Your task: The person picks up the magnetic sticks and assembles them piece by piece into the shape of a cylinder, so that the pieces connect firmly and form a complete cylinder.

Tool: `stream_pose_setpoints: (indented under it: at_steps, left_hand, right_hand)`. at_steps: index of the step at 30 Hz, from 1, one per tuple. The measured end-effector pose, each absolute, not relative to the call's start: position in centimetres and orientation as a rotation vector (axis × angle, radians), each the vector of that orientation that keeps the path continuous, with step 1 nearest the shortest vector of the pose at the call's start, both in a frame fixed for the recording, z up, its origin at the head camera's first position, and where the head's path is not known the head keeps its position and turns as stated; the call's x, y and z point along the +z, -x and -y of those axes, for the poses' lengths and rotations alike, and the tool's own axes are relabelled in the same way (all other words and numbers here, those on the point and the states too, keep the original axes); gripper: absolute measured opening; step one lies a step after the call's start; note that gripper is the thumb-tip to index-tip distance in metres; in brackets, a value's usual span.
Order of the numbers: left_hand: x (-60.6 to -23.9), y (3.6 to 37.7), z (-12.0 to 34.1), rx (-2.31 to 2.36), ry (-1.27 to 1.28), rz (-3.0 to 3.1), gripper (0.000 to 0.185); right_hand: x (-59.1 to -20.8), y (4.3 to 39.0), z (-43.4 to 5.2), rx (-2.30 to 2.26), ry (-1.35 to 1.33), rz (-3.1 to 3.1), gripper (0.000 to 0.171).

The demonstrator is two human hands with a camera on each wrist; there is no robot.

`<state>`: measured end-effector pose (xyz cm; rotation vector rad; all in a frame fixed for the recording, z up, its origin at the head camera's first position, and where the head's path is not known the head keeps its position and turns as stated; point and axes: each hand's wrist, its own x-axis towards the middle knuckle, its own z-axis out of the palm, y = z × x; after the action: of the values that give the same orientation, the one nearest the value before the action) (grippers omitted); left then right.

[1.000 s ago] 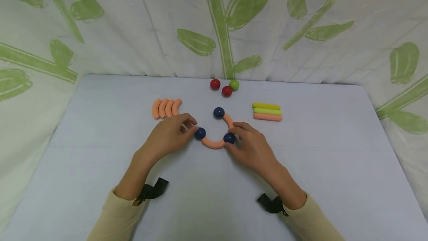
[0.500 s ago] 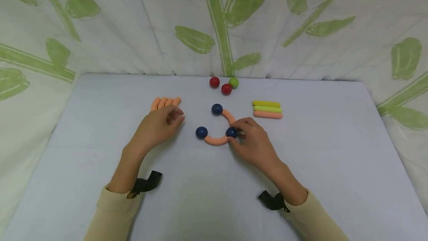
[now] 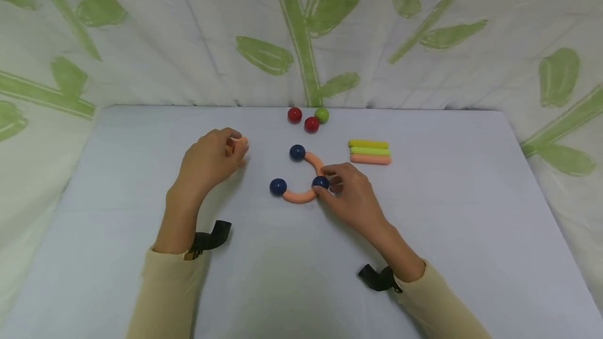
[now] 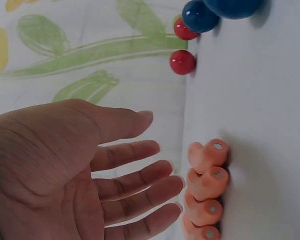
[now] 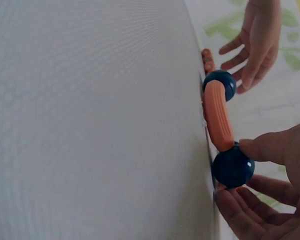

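A chain lies mid-table: three dark blue balls [image 3: 297, 152] [image 3: 278, 187] joined by two curved orange pieces [image 3: 298, 196]. My right hand [image 3: 330, 179] pinches the chain's middle blue ball [image 5: 232, 166] between thumb and fingers. One orange curve [image 5: 218, 120] runs from it to another blue ball [image 5: 220, 84]. My left hand [image 3: 231, 145] hovers over a row of loose orange curved pieces [image 4: 207, 190]. In the left wrist view its fingers [image 4: 160, 172] are relaxed, hold nothing, and stop just short of the pieces.
Two red balls [image 3: 294, 114] and a green ball [image 3: 322, 115] sit near the table's far edge. Three straight sticks, yellow, green and orange [image 3: 369, 151], lie to the right. A leaf-print cloth [image 3: 424, 41] hangs behind the grey table [image 3: 447, 234].
My left hand left the chain's left blue ball and moved back-left over the loose orange curves. The right hand stayed on the middle blue ball.
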<state>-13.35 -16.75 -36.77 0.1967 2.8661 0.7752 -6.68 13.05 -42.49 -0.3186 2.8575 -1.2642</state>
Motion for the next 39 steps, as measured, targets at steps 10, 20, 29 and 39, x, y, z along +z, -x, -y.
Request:
stream_pose_setpoints:
  at_steps: [10, 20, 29, 39]
  left_hand:
    - [-36.2, 13.8, 17.3, 0.775, -0.097, -2.798, 0.061]
    - [-37.1, 13.6, 17.1, 0.756, -0.082, -2.840, 0.056]
    - [-37.6, 13.8, 16.6, 0.758, -0.100, -2.878, 0.049]
    - [-38.5, 14.0, 16.1, 0.709, -0.033, -2.965, 0.047]
  right_hand:
    - [-42.5, 6.8, -13.2, -1.283, 0.319, -2.835, 0.030]
    - [-42.7, 7.0, -13.1, -1.295, 0.340, -2.820, 0.029]
    - [-42.7, 7.0, -13.1, -1.301, 0.328, -2.818, 0.029]
    - [-42.6, 7.0, -13.1, -1.293, 0.325, -2.811, 0.030]
